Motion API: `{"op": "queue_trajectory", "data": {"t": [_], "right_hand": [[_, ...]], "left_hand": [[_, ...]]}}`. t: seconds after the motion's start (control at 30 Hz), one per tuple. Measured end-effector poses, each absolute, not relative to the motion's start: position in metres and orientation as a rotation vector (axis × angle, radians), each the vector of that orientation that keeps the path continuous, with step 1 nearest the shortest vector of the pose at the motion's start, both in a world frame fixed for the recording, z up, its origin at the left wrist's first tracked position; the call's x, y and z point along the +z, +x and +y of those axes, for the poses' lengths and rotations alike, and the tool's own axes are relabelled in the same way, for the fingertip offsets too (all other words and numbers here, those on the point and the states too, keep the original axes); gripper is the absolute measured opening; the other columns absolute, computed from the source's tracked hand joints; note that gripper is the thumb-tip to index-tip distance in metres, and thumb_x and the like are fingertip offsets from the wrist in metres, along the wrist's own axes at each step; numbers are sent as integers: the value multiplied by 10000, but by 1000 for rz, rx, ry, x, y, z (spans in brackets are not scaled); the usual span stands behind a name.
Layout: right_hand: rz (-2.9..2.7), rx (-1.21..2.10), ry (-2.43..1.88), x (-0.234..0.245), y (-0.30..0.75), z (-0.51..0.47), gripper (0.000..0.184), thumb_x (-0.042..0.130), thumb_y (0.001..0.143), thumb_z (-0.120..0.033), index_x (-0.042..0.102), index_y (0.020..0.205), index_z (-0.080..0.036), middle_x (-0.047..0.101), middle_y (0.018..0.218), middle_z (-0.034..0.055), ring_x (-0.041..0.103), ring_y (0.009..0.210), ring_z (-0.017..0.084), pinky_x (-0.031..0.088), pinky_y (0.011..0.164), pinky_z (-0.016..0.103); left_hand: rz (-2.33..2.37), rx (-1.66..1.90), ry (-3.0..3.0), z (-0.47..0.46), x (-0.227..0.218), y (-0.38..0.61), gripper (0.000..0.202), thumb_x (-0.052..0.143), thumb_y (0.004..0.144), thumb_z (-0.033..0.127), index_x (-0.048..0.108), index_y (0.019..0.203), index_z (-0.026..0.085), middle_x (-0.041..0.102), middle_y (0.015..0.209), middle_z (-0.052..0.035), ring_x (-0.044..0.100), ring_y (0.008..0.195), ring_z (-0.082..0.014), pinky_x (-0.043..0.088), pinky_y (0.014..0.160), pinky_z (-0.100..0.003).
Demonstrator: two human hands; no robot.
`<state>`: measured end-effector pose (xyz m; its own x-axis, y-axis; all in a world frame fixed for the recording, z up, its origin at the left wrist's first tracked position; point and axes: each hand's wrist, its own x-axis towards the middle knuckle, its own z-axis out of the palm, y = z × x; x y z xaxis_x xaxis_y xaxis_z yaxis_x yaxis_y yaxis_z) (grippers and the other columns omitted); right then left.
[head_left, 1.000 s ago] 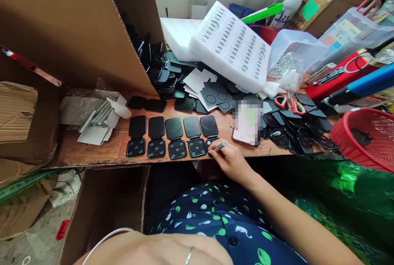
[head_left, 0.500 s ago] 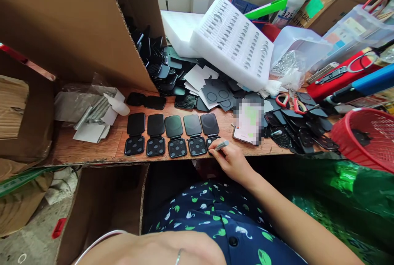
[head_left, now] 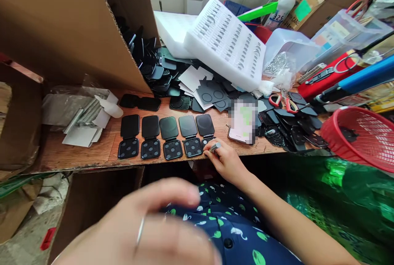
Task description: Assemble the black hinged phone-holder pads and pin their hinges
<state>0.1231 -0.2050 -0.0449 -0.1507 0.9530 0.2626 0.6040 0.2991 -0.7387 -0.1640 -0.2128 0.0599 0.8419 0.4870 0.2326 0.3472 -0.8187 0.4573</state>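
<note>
My right hand [head_left: 230, 162] pinches a short, silver-grey, pen-like stick [head_left: 214, 147] over the rightmost black hinged case [head_left: 205, 125]. The fingers cover much of that case's lower half. To its left stand several more cases in a row, lids folded back, among them one [head_left: 187, 127] beside it and one [head_left: 129, 127] at the far end. Round grey discs dot their lower halves. My left hand [head_left: 144, 224], wearing a thin ring, is close to the camera and blurred. Its fingers look apart, with nothing visible in them, above the patterned shirt.
A phone [head_left: 241, 131] lies right of the row, near red-handled scissors [head_left: 286, 102] and loose black parts [head_left: 286, 127]. Behind are a white foam tray [head_left: 227, 43] and cards [head_left: 195, 80]. A red basket [head_left: 357, 133] stands right; a cardboard box [head_left: 70, 22] rises left.
My left hand has risen and come further into view from the bottom edge. My right hand stays at the rightmost case with the stick; the view has shifted slightly.
</note>
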Motion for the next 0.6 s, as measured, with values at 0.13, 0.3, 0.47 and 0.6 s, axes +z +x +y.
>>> {"op": "queue_trajectory", "data": {"t": [0.13,0.3,0.47,0.6], "right_hand": [[-1867,639,-1406,-44,123,-205,101,514,985,-178,588,922,-206,623,928,74,622,846,202,512,765,327],[-1898,692,-1439,-43,124,-198,124,518,970,-174,595,873,-191,647,899,82,624,822,206,512,761,335],[-1913,997,-1340,-22,141,-198,147,575,955,-234,611,820,-190,659,771,31,608,701,168,498,671,290],[-1535,890,-1426,1,159,-209,154,598,964,-354,628,931,-206,660,808,26,612,720,165,512,656,284]], "left_hand": [[870,319,2634,-154,16,-94,513,496,955,309,498,1468,305,571,1484,-48,504,1395,-296,279,1199,-663],[882,150,2715,-133,-37,-49,716,596,933,534,411,1510,151,366,1608,-164,332,1501,-347,75,1170,-772],[916,100,2744,-136,-37,-50,817,626,872,644,423,1513,179,382,1600,-161,317,1501,-379,58,1153,-791],[848,105,2728,-134,-38,-53,941,613,837,710,340,1554,165,331,1619,-179,261,1525,-373,26,1153,-783]]}}
